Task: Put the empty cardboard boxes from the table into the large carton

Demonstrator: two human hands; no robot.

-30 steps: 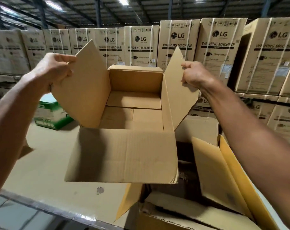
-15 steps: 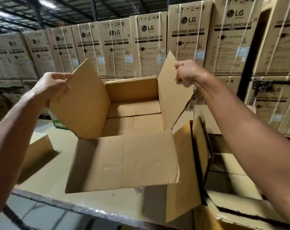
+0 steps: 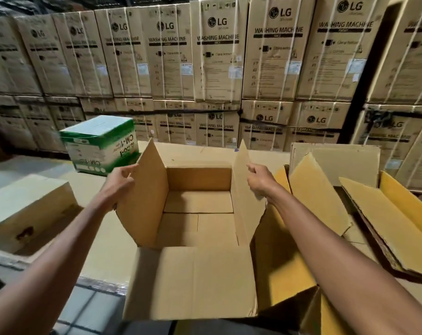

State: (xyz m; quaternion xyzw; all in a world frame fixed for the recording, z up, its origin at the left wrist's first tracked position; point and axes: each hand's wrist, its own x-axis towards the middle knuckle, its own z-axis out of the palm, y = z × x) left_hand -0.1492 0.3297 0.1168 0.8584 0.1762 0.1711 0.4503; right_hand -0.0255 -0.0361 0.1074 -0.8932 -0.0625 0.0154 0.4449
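Note:
An empty brown cardboard box (image 3: pixel 198 218) with its flaps up hangs in front of me, over the table's near edge. My left hand (image 3: pixel 119 182) pinches its left flap. My right hand (image 3: pixel 259 178) pinches its right flap. The near flap hangs down toward me. To the right stands the large carton (image 3: pixel 323 197), open, with yellowish flaps spread out; the held box overlaps its left flap. On the table (image 3: pixel 94 189) a green and white box (image 3: pixel 101 143) stands at the back and a pale closed box (image 3: pixel 24 209) lies at the left.
Stacked washing machine cartons (image 3: pixel 217 56) form a wall behind the table. The table's taped front edge (image 3: pixel 99 284) runs below my left arm, with tiled floor (image 3: pixel 84 313) under it.
Both hands have brought the box lower and nearer to me, still holding its side flaps. The view has tilted and the green and white box and the pale box have come into sight.

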